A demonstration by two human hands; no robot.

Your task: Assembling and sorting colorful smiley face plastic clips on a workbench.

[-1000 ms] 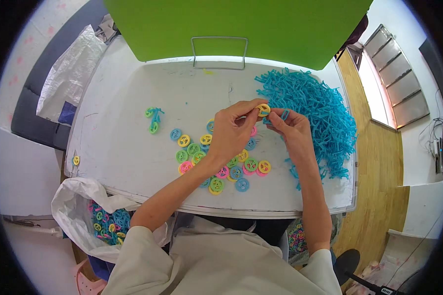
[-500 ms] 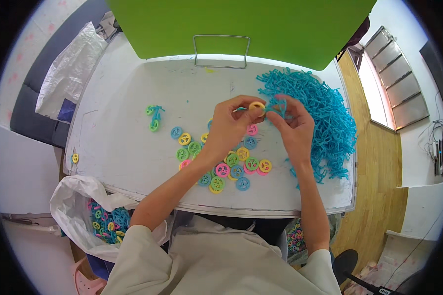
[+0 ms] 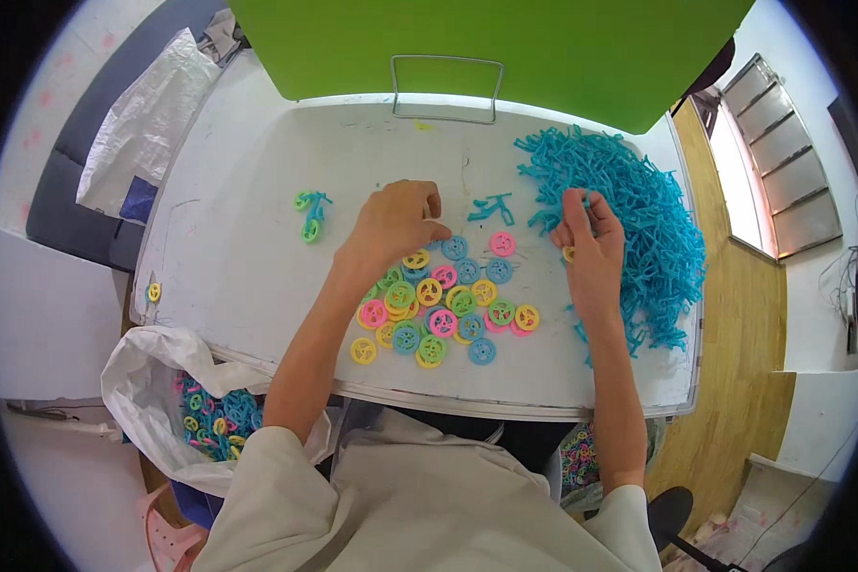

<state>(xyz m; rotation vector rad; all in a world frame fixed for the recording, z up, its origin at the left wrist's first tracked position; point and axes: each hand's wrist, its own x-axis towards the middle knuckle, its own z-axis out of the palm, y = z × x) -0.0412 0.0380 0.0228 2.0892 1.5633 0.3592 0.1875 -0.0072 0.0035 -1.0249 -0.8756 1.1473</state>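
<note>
My left hand (image 3: 398,221) hovers over the upper left edge of a scatter of small spoked toy wheels in yellow, pink, green and blue, such as a pink wheel (image 3: 441,322). Its thumb and fingers are apart, with nothing visible between them. By the left side of the teal pile, my right hand (image 3: 593,243) has its fingers curled together. Part of a yellow wheel (image 3: 569,255) shows at its palm edge; the rest is hidden. Between the hands lie a few loose teal plastic frames (image 3: 491,208).
A heap of teal frames (image 3: 653,253) covers the table's right side. Left of the wheels lies a teal piece with green wheels (image 3: 311,231). A green panel (image 3: 505,43) stands at the back. A white sack (image 3: 129,381) of mixed parts hangs below the table's left front edge.
My hands, earlier together at a yellow wheel and a teal frame, have parted. The left moved down-left to the wheels, the right toward the teal heap. The view has shifted slightly.
</note>
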